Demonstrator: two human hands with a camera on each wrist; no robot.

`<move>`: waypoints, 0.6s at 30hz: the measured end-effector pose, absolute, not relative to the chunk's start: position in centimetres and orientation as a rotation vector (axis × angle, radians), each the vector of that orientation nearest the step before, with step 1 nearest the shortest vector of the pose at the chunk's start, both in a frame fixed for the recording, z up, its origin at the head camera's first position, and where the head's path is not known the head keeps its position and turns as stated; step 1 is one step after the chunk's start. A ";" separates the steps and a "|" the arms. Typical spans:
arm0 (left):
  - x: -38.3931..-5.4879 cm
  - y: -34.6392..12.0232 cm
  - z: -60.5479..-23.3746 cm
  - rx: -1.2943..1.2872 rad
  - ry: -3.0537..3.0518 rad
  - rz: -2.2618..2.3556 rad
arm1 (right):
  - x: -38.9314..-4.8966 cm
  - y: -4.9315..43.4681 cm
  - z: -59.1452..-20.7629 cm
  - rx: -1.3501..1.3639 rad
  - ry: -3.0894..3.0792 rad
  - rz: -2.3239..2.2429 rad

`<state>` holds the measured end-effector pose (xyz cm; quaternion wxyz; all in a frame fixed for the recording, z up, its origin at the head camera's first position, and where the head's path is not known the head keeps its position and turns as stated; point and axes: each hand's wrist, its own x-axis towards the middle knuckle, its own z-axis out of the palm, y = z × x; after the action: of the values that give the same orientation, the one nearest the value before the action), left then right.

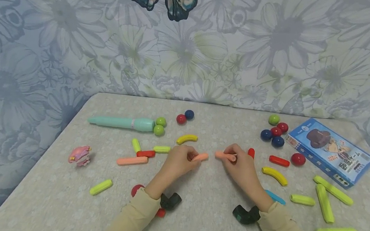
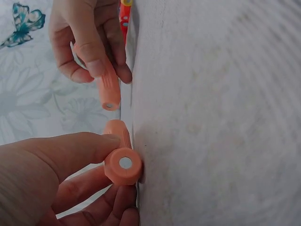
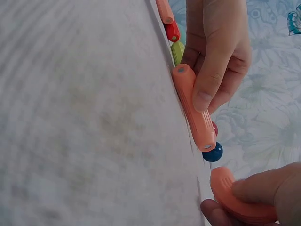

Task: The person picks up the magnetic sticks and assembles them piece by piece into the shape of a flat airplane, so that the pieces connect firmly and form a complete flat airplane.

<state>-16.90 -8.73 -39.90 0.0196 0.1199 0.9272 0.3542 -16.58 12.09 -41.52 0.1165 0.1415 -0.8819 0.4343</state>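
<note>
Near the middle of the table, my left hand [image 1: 178, 160] pinches a straight orange stick [image 1: 202, 156] between thumb and fingers. A round silvery spot marks the end of this stick [image 2: 123, 165] in the left wrist view. Across a small gap, my right hand [image 1: 240, 167] grips a second orange piece [image 1: 222, 155]. The right wrist view shows this piece [image 3: 242, 205] as curved, with the thumb on top. The two pieces point toward each other, their ends apart. Beyond the left hand lies a curved yellow piece [image 1: 187, 139]; a red stick [image 1: 251, 153] is partly hidden behind the right hand.
Left of the hands lie another orange stick [image 1: 132, 161], a red stick [image 1: 146, 153] and a pink figurine [image 1: 80, 155]. Behind them is a mint-green pen-shaped object [image 1: 121, 122]. A blue box [image 1: 331, 151], coloured balls [image 1: 275, 131] and lime sticks [image 1: 324, 204] occupy the right side.
</note>
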 end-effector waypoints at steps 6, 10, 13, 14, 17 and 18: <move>-16.8 -8.6 -39.8 0.411 2.888 1.096 | -16.3 11.4 -42.0 0.457 -2.523 1.252; -16.7 -8.4 -39.7 0.416 2.857 1.118 | -16.2 11.0 -42.3 0.409 -2.488 1.264; -16.6 -8.4 -39.6 0.404 2.831 1.131 | -16.2 10.9 -42.4 0.365 -2.484 1.291; -16.6 -8.4 -39.5 0.398 2.822 1.133 | -16.2 10.9 -42.5 0.357 -2.485 1.300; -16.6 -8.3 -39.5 0.375 2.798 1.146 | -16.1 10.9 -42.6 0.355 -2.497 1.307; -16.6 -8.3 -39.5 0.370 2.796 1.146 | -16.1 10.8 -42.6 0.357 -2.500 1.301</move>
<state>-16.56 -8.26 -39.46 0.0488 0.1214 0.9173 0.3760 -16.15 10.82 -42.60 0.1500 0.1244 -0.8701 0.4527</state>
